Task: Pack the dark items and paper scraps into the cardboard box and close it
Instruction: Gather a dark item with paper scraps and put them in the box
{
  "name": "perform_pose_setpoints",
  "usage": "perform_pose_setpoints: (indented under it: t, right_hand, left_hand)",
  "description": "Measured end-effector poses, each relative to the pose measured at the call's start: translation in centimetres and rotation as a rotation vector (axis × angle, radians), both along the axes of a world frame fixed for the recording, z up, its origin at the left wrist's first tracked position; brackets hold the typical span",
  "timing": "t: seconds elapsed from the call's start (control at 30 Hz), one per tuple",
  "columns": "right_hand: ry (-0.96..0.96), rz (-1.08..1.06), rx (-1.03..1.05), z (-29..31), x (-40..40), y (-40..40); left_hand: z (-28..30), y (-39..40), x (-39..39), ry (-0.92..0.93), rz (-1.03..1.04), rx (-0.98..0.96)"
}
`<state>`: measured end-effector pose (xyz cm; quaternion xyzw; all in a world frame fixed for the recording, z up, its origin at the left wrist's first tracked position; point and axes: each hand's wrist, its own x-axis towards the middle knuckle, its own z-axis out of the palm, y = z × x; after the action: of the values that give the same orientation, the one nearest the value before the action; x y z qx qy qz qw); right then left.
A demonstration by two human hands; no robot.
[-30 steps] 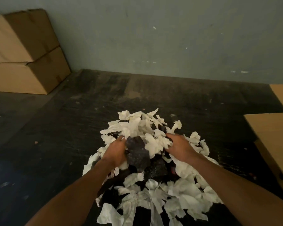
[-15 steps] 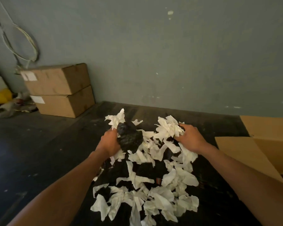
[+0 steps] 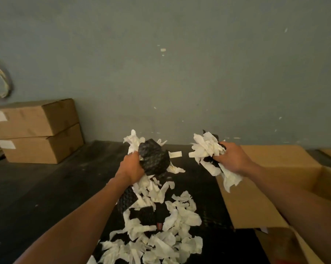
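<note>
My left hand point(image 3: 129, 169) grips a dark textured item point(image 3: 154, 161) together with some white paper scraps, raised above the floor. My right hand point(image 3: 232, 159) clutches a bunch of white paper scraps point(image 3: 205, 147) with a little dark material among them, held near the flap of the open cardboard box point(image 3: 256, 197) at the right. Below my hands a pile of paper scraps point(image 3: 172, 221) lies on the dark floor, with more dark items point(image 3: 126, 201) mixed in. The inside of the box is hidden.
Two closed cardboard boxes point(image 3: 37, 130) are stacked against the grey wall at the far left. A loop of cord point(image 3: 2, 80) hangs on the wall above them. The dark floor point(image 3: 46, 187) stretches to the left of the pile.
Both hands have lifted their handfuls off the pile and spread apart. The right hand has moved right toward the open box. The view has tilted upward.
</note>
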<state>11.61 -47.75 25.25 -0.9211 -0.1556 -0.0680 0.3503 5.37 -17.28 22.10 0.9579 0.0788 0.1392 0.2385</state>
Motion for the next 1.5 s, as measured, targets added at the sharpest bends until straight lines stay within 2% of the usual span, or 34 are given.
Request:
perform_pose_setpoints:
  t: [0.23, 0.5, 0.77, 0.97, 1.1, 1.2, 1.3, 1.4, 1.5]
  right_hand:
    - [-0.057, -0.145, -0.029, 1.2, -0.6, -8.4]
    - [-0.038, -0.277, -0.071, 1.1, 1.1, -19.9]
    - [0.085, -0.250, -0.171, -2.2, 6.8, -31.8]
    - [0.200, -0.199, -0.314, -6.4, 9.0, -36.6]
    - [0.283, -0.149, -0.258, -11.0, 11.9, -39.0]
    - [0.419, -0.134, -0.258, -13.8, 13.1, -39.8]
    - [0.464, -0.084, -0.254, -15.4, 13.7, -40.2]
    - [0.525, -0.042, -0.215, -15.6, 14.3, -40.6]
    - [0.624, 0.019, -0.127, -15.5, 15.2, -41.3]
  left_hand:
    - [0.9, -7.4, 3.1, -0.025, -0.175, 0.003]
    - [0.9, -19.1, 6.5, -0.040, -0.341, 0.002]
    - [-2.0, -34.1, 11.5, 0.039, -0.400, -0.033]
    - [-6.3, -42.0, 14.8, 0.109, -0.361, 0.003]
    - [-9.5, -45.3, 16.0, 0.217, -0.311, -0.002]
    - [-12.2, -46.6, 16.7, 0.318, -0.273, -0.030]
    - [-14.3, -47.3, 17.7, 0.485, -0.265, 0.019]
    - [-14.3, -47.7, 18.0, 0.647, -0.360, -0.010]
    - [-13.5, -47.9, 18.1, 0.870, -0.514, 0.062]
